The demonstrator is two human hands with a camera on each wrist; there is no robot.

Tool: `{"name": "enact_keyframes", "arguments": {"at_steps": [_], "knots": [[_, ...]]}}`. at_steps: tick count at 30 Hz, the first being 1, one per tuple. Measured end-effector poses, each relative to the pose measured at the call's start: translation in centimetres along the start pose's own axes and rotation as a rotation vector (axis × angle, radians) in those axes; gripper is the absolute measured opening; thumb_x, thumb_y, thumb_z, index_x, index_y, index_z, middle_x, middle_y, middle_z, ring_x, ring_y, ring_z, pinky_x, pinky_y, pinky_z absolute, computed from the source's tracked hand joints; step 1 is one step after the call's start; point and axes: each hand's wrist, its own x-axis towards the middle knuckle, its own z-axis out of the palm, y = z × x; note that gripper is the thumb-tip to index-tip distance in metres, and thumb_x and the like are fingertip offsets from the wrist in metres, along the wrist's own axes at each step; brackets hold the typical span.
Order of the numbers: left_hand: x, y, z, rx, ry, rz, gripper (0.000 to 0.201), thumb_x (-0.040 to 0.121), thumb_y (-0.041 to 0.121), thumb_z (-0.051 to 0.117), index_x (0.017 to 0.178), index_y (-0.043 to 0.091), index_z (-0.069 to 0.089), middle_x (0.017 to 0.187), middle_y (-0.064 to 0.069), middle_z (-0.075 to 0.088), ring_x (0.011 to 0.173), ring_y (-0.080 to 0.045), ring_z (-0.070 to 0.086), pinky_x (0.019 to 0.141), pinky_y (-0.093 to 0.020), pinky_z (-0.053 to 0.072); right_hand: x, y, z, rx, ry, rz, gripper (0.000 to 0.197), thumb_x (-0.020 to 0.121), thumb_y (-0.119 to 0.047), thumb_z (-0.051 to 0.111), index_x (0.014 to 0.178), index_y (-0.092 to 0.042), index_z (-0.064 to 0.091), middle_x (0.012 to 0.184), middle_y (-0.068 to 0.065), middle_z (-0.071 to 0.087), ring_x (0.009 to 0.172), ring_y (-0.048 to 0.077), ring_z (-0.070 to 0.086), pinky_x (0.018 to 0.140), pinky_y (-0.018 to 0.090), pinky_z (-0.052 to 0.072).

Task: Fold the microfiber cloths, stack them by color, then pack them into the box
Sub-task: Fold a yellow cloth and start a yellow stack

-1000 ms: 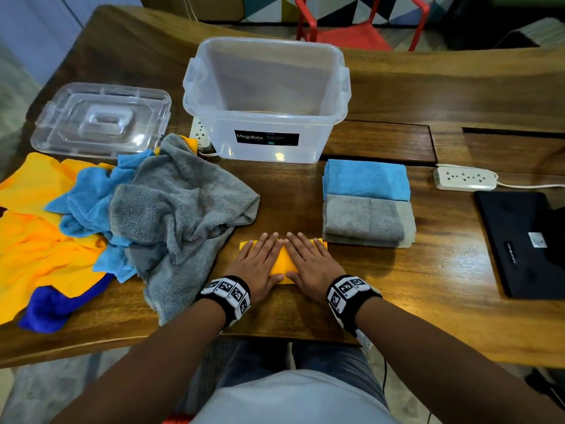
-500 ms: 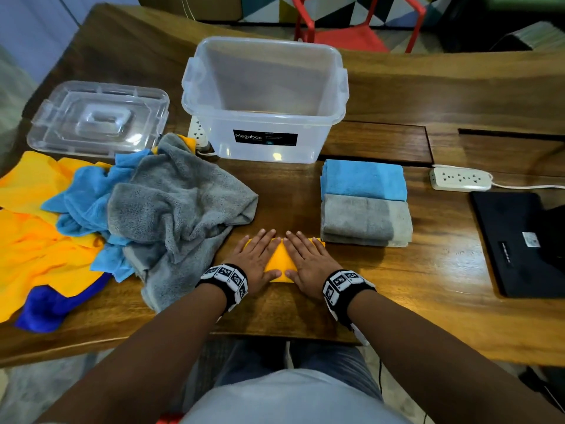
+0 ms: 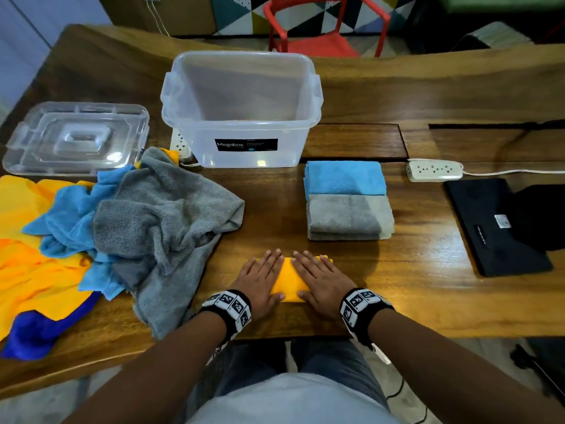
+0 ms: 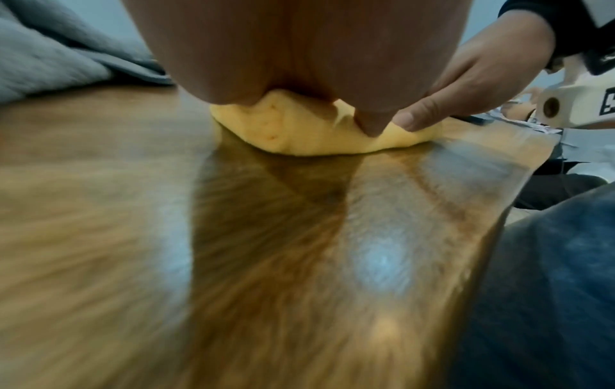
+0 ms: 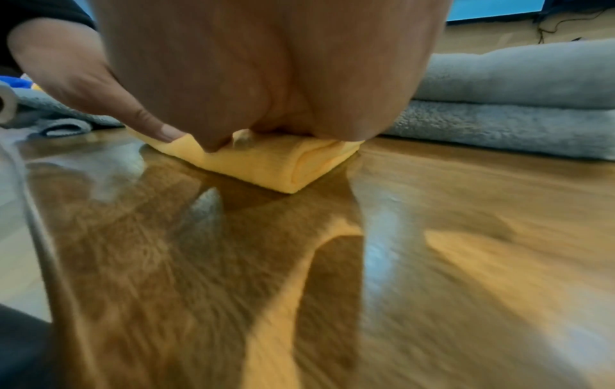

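While both palms lie flat with fingers straight, the left hand (image 3: 260, 281) and right hand (image 3: 321, 283) press a small folded yellow microfiber cloth (image 3: 287, 280) against the near edge of the glossy wooden table (image 3: 412, 289); neither grips it. This looks like creasing the final fold. Next, I judge, it needs lifting to start a yellow stack beside the folded grey cloths (image 3: 350, 217) and folded light-blue cloth (image 3: 345, 178). Farther off, the clear plastic box (image 3: 241, 117) stands open, its lid off.
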Motion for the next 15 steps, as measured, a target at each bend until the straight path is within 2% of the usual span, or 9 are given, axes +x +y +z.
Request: {"name": "enact_keyframes", "arguments": {"at_steps": [3, 5, 7, 11, 13, 14, 15], "knots": [[1.7, 1.0, -1.5, 0.024, -0.016, 0.090, 0.086, 0.090, 0.070, 0.014, 0.153, 0.019, -0.015, 0.162, 0.000, -0.017, 0.150, -0.018, -0.009, 0.119, -0.039, 0.000, -1.4, 1.7, 0.0, 0.007, -0.006, 0.039, 0.073, 0.103, -0.053, 0.024, 0.157, -0.021, -0.013, 0.166, -0.002, -0.015, 0.153, 0.018, -0.012, 0.119, 0.037, -0.009], [2.6, 1.6, -2.4, 0.037, -0.025, 0.139, 0.076, 0.099, 0.058, 0.022, 0.154, 0.019, -0.014, 0.162, 0.000, -0.016, 0.150, -0.018, -0.007, 0.120, -0.039, 0.003, -2.2, 2.8, 0.0, 0.007, -0.008, 0.060, 0.072, 0.104, -0.051, 0.025, 0.157, -0.022, -0.013, 0.165, -0.003, -0.016, 0.153, 0.017, -0.012, 0.120, 0.039, -0.007], [3.3, 2.1, -3.4, 0.055, -0.042, 0.179, 0.073, 0.102, 0.049, 0.028, 0.154, 0.019, -0.013, 0.162, 0.000, -0.015, 0.150, -0.018, -0.006, 0.120, -0.038, 0.004, -2.7, 4.1, 0.0, 0.000, -0.029, 0.082, 0.073, 0.102, -0.054, 0.022, 0.157, -0.023, -0.015, 0.165, -0.003, -0.017, 0.152, 0.017, -0.012, 0.120, 0.040, -0.006], [3.5, 3.0, -4.8, 0.165, -0.054, 0.231, 0.072, 0.102, 0.046, 0.034, 0.156, 0.019, -0.006, 0.163, -0.002, -0.014, 0.150, -0.021, -0.004, 0.120, -0.039, 0.008, -3.6, 6.4, -0.1, -0.055, -0.092, 0.155, 0.080, 0.091, -0.062, 0.008, 0.156, -0.023, -0.016, 0.166, -0.002, -0.016, 0.153, 0.019, -0.011, 0.123, 0.047, -0.002], [3.4, 3.4, -5.2, 0.211, -0.018, 0.238, 0.069, 0.101, 0.046, 0.038, 0.156, 0.021, 0.005, 0.164, -0.003, -0.005, 0.150, -0.024, 0.003, 0.118, -0.041, 0.015, -4.8, 6.6, -0.4, -0.064, -0.073, 0.192, 0.084, 0.083, -0.062, -0.002, 0.157, -0.023, -0.014, 0.166, -0.001, -0.015, 0.153, 0.020, -0.010, 0.123, 0.047, -0.002], [3.4, 3.5, -5.4, 0.228, 0.004, 0.236, 0.067, 0.100, 0.047, 0.039, 0.156, 0.022, 0.010, 0.163, -0.003, 0.001, 0.148, -0.026, 0.008, 0.117, -0.043, 0.019, -5.4, 6.6, -0.5, -0.053, -0.050, 0.206, 0.085, 0.083, -0.060, -0.003, 0.158, -0.021, -0.011, 0.166, 0.001, -0.013, 0.153, 0.022, -0.009, 0.122, 0.046, -0.002], [3.5, 3.6, -5.5, 0.240, 0.018, 0.237, 0.066, 0.100, 0.047, 0.040, 0.155, 0.022, 0.014, 0.162, -0.004, 0.006, 0.147, -0.027, 0.013, 0.116, -0.044, 0.021, -5.9, 6.7, -0.3, -0.048, -0.026, 0.211, 0.083, 0.086, -0.059, 0.004, 0.158, -0.019, -0.006, 0.167, 0.004, -0.008, 0.154, 0.024, -0.004, 0.122, 0.046, 0.002]]}}
